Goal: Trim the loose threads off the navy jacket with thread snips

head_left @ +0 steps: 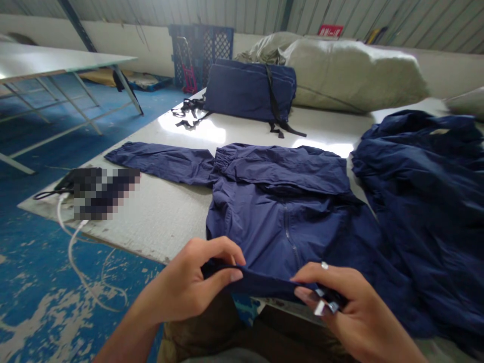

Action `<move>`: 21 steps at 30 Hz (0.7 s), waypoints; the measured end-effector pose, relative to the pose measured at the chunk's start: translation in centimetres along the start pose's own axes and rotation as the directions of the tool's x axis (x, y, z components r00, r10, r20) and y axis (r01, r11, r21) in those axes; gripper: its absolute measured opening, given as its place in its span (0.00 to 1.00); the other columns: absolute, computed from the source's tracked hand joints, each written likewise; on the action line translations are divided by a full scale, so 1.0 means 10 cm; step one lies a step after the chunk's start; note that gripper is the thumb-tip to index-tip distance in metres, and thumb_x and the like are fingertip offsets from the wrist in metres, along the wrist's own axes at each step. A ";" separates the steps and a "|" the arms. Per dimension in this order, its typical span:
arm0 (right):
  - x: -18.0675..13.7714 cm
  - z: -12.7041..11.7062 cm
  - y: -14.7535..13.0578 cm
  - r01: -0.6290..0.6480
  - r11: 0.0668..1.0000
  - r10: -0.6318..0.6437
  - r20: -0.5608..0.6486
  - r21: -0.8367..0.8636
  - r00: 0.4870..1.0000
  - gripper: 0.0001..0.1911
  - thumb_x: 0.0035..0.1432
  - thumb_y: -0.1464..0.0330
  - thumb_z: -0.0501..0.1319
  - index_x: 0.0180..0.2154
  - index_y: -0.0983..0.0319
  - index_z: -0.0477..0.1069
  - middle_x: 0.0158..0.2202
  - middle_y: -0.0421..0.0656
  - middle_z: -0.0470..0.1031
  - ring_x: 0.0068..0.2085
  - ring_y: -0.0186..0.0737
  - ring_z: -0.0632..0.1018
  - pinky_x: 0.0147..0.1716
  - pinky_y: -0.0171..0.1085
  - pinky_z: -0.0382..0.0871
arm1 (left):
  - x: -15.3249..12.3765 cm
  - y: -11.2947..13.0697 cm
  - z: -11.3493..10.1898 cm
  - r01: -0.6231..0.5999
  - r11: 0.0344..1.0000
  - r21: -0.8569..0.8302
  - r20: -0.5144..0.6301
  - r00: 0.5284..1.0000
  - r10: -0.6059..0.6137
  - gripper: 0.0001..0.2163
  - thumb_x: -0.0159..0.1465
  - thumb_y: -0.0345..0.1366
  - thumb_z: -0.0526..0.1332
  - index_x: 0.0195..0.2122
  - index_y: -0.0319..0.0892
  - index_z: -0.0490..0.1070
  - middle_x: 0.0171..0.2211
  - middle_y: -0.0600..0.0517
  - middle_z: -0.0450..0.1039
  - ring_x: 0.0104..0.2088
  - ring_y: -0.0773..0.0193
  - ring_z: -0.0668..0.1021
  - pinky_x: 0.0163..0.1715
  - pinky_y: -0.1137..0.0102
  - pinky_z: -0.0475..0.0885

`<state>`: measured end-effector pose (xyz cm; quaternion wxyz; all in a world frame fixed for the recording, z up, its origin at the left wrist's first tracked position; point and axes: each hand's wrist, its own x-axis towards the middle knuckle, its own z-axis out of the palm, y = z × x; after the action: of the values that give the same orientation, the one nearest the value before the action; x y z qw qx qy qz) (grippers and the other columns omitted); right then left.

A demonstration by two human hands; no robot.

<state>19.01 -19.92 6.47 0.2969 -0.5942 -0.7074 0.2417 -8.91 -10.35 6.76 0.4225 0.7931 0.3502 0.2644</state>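
Observation:
A navy blue jacket [257, 217] lies spread on the table, with its zipper [289, 229] running toward me and one sleeve [162, 161] stretched out to the left. At the near table edge, my left hand [200, 280] pinches the jacket's bottom hem between thumb and fingers. Farther right along that hem, my right hand [340, 302] grips the fabric too. Tucked in the same right hand is a small dark tool [328, 298] with shiny metal parts; its kind is mostly hidden by the fingers. The hem between both hands is pulled taut.
More navy garments [423, 201] are heaped at the right. A strapped navy bundle [245, 91] stands at the back of the white table [159, 217], before large pale sacks [351, 73]. Blurred items with white cables [70, 242] lie at the left edge. Another table [56, 60] stands left.

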 end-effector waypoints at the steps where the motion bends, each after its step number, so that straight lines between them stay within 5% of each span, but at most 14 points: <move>1: 0.00 0.00 0.03 -0.051 0.999 0.051 0.029 -0.011 0.998 0.07 0.64 0.63 0.65 0.36 0.56 0.82 0.30 0.40 0.83 0.30 0.38 0.84 0.31 0.29 0.76 | 0.04 -0.01 -0.01 0.046 0.998 -0.048 0.004 0.999 -0.046 0.02 0.66 0.33 0.66 0.39 0.47 0.78 0.34 0.56 0.82 0.36 0.66 0.82 0.39 0.74 0.71; 4: 0.00 -0.02 0.09 -0.110 0.994 0.111 0.064 -0.012 0.992 0.11 0.65 0.62 0.63 0.33 0.57 0.81 0.27 0.40 0.81 0.28 0.37 0.82 0.29 0.30 0.73 | 0.13 -0.09 -0.02 0.143 0.967 -0.213 -0.034 0.988 -0.154 0.04 0.67 0.37 0.65 0.37 0.44 0.77 0.31 0.55 0.79 0.33 0.66 0.79 0.34 0.74 0.69; 10: -0.08 -0.03 0.10 0.058 0.998 -0.057 0.028 -0.033 0.998 0.13 0.55 0.60 0.74 0.40 0.57 0.80 0.37 0.43 0.83 0.35 0.39 0.84 0.36 0.31 0.77 | 0.18 -0.29 -0.02 0.288 0.825 -0.486 -0.104 0.918 -0.382 0.09 0.64 0.40 0.69 0.37 0.42 0.73 0.26 0.56 0.75 0.23 0.72 0.69 0.23 0.78 0.60; 13: -0.15 0.01 0.13 0.063 0.998 -0.063 0.037 0.004 0.997 0.06 0.58 0.66 0.71 0.39 0.57 0.80 0.36 0.42 0.83 0.34 0.37 0.83 0.35 0.30 0.76 | 0.20 -0.34 -0.03 0.309 0.739 -0.599 -0.102 0.886 -0.452 0.14 0.59 0.42 0.73 0.38 0.42 0.71 0.24 0.57 0.74 0.21 0.72 0.69 0.21 0.79 0.59; 17: -0.20 0.06 0.21 -0.191 0.971 0.204 -0.079 0.147 0.976 0.12 0.60 0.55 0.70 0.38 0.56 0.83 0.38 0.43 0.85 0.39 0.42 0.85 0.41 0.34 0.78 | 0.24 -0.34 -0.10 0.347 0.674 -0.652 -0.053 0.866 -0.498 0.19 0.56 0.46 0.74 0.41 0.44 0.69 0.20 0.60 0.72 0.17 0.70 0.70 0.19 0.78 0.60; 19: -0.17 0.06 0.22 -0.319 0.925 0.350 -0.139 0.206 0.926 0.20 0.55 0.48 0.72 0.38 0.56 0.84 0.38 0.44 0.85 0.40 0.45 0.84 0.42 0.37 0.78 | 0.26 -0.33 -0.13 0.389 0.740 -0.549 -0.056 0.866 -0.497 0.18 0.58 0.47 0.72 0.43 0.44 0.70 0.21 0.59 0.73 0.18 0.68 0.72 0.19 0.77 0.61; 21: -0.09 0.05 0.20 -0.382 0.883 0.414 -0.069 0.271 0.908 0.23 0.55 0.46 0.70 0.35 0.59 0.83 0.31 0.42 0.81 0.34 0.43 0.80 0.35 0.36 0.75 | 0.27 -0.33 -0.16 0.412 0.851 -0.326 -0.130 0.872 -0.472 0.14 0.61 0.45 0.70 0.42 0.44 0.73 0.23 0.57 0.76 0.21 0.64 0.76 0.21 0.75 0.64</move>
<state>20.18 -20.45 4.59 0.3575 -0.6983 -0.5137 0.3474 -9.42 -6.17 5.09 0.5444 0.5888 0.5235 0.2880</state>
